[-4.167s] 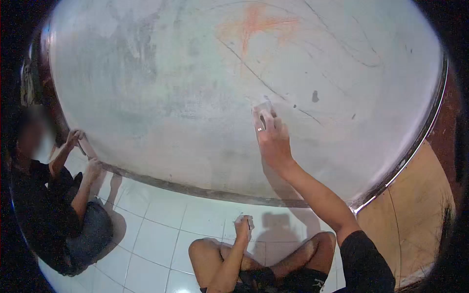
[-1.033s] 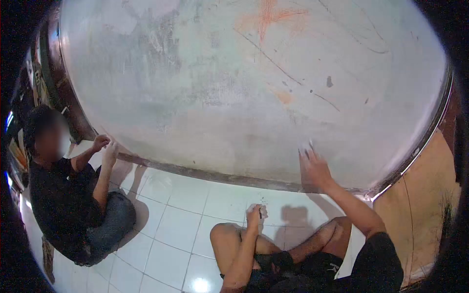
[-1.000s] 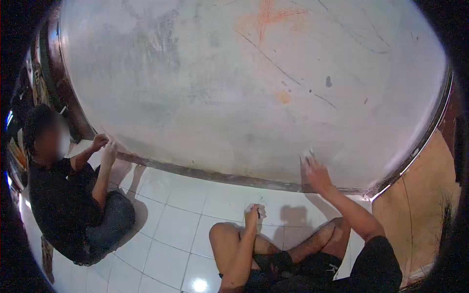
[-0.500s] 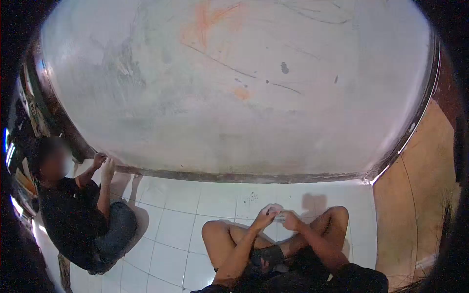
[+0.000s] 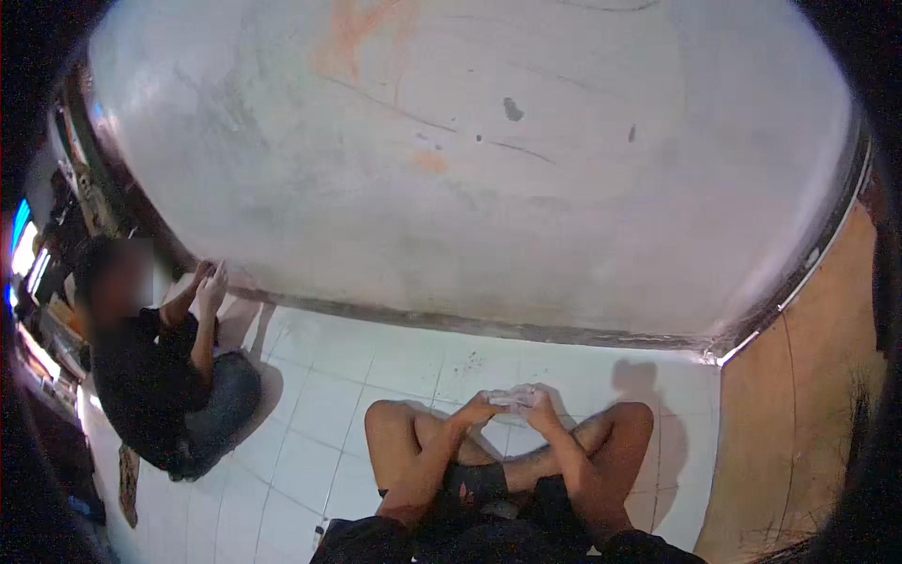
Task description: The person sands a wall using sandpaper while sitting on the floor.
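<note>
My left hand (image 5: 484,407) and my right hand (image 5: 537,406) are together above my crossed legs, over the tiled floor. Their fingers are closed and meet around a small pale thing (image 5: 512,399), too small to make out. White dust covers the fingertips. In front of me stands a large pale wall (image 5: 526,244) with dark scratches, grey spots and a faint orange mark (image 5: 362,33). Neither hand touches the wall.
A co-worker (image 5: 141,376) in dark clothes sits at the left, both hands close to the wall's lower edge. A brown panel (image 5: 789,395) stands at the right. Dark specks (image 5: 473,361) lie on the white tiles (image 5: 310,404). Cluttered objects fill the far left.
My right hand has come down from the wall to meet my left hand over my lap. The fingers of both hands now touch. The view has shifted.
</note>
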Action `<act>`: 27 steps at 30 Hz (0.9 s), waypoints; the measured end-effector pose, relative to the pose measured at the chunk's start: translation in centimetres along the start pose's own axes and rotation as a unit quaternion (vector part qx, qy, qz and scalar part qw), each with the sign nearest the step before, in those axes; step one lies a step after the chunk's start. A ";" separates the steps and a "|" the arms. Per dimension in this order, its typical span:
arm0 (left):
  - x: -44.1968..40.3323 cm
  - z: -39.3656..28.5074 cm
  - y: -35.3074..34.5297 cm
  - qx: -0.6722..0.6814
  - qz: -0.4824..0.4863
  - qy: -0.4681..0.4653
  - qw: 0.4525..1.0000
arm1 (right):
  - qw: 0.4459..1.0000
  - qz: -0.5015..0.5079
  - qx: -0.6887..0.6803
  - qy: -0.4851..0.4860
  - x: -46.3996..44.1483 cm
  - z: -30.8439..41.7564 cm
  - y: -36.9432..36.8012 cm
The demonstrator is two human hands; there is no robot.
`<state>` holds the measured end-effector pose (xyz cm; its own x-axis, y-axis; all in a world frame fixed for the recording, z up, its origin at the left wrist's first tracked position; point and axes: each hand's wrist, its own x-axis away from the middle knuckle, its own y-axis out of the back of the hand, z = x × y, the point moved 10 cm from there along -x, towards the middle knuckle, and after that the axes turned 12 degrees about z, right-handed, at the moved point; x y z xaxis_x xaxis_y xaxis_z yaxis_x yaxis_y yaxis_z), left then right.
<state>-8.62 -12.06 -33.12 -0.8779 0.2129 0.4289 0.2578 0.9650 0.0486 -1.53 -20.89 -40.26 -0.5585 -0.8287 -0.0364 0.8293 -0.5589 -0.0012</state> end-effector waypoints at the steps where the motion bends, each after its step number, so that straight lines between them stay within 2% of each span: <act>1: -1.0 1.9 0.3 0.018 0.008 -0.014 1.000 | 0.999 0.010 -0.038 -0.020 0.1 2.3 -0.5; 3: -3.0 6.0 1.0 0.056 0.025 -0.040 0.997 | 0.992 0.025 -0.110 -0.060 0.2 5.1 -1.1; 4: -3.2 5.1 0.8 0.058 0.040 -0.101 0.992 | 0.996 0.023 -0.063 -0.062 0.2 4.7 -0.8; 5: -3.0 4.1 0.6 0.058 0.056 -0.162 0.983 | 0.998 -0.028 -0.008 -0.051 0.1 3.8 0.4; 7: -0.8 -0.7 2.1 -0.221 0.114 -0.193 0.949 | 0.985 -0.135 0.101 -0.024 0.1 1.8 2.7; 9: 1.8 -6.3 9.5 -0.281 -0.031 -0.114 0.952 | 0.985 -0.164 0.051 -0.012 -0.3 1.2 5.1; 10: 7.0 -14.6 11.8 -0.384 -0.201 -0.252 0.865 | 0.984 -0.177 0.026 -0.009 0.0 0.8 6.0; 11: 11.0 -18.5 16.1 -0.402 -0.418 -0.175 0.796 | 0.979 -0.197 0.035 -0.030 0.3 -0.4 6.6; 12: 14.8 -22.6 17.6 -0.461 -0.539 -0.081 0.701 | 0.974 -0.215 0.044 -0.052 0.4 -2.3 6.8; 13: 20.1 -29.7 15.6 -0.217 -0.541 -0.347 0.735 | 0.968 -0.234 0.054 -0.071 0.3 -4.0 7.1; 15: 23.3 -31.4 17.8 -0.106 -0.691 -0.328 0.635 | 0.969 -0.202 0.133 -0.057 -1.1 -5.9 6.2; 16: 23.5 -33.5 17.5 -0.162 -0.715 -0.372 0.569 | 0.966 -0.187 0.173 -0.050 -1.4 -6.6 5.7; 18: 21.6 -34.9 17.2 -0.267 -0.740 -0.452 0.422 | 0.961 -0.171 0.216 -0.037 -1.7 -7.5 4.6; 19: 17.5 -33.4 19.8 -0.315 -0.718 -0.433 0.445 | 0.957 -0.163 0.236 -0.030 -2.3 -7.4 3.7; 20: 12.9 -32.7 20.2 -0.292 -0.658 -0.280 0.635 | 0.969 -0.098 0.198 -0.108 -1.3 -1.3 2.1; 21: 11.4 -32.7 16.5 -0.395 -0.658 -0.422 0.482 | 0.971 -0.099 0.195 -0.100 -1.0 0.0 2.0; 22: 9.2 -32.1 13.5 -0.463 -0.596 -0.471 0.456 | 0.972 -0.098 0.191 -0.093 -0.9 0.7 1.9; 23: 5.3 -30.9 11.3 -0.573 -0.516 -0.428 0.472 | 0.974 -0.096 0.187 -0.088 -0.8 1.2 1.6; 24: 3.3 -30.2 9.8 -0.603 -0.411 -0.429 0.533 | 0.966 -0.117 0.216 -0.082 -0.9 -1.7 2.0; 25: 3.8 -30.1 10.4 -0.605 -0.422 -0.430 0.520 | 0.957 -0.137 0.245 -0.075 -1.4 -7.7 2.8; 27: 5.8 -30.8 12.6 -0.611 -0.440 -0.434 0.495 | 0.955 -0.124 0.260 -0.070 -1.9 -6.2 2.8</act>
<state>1.96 -3.37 -2.22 -0.5730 0.2905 -0.7664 -0.7925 0.0420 0.6084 1.95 -20.64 -46.35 -0.7638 -0.6446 0.0336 0.5696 -0.6485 0.5050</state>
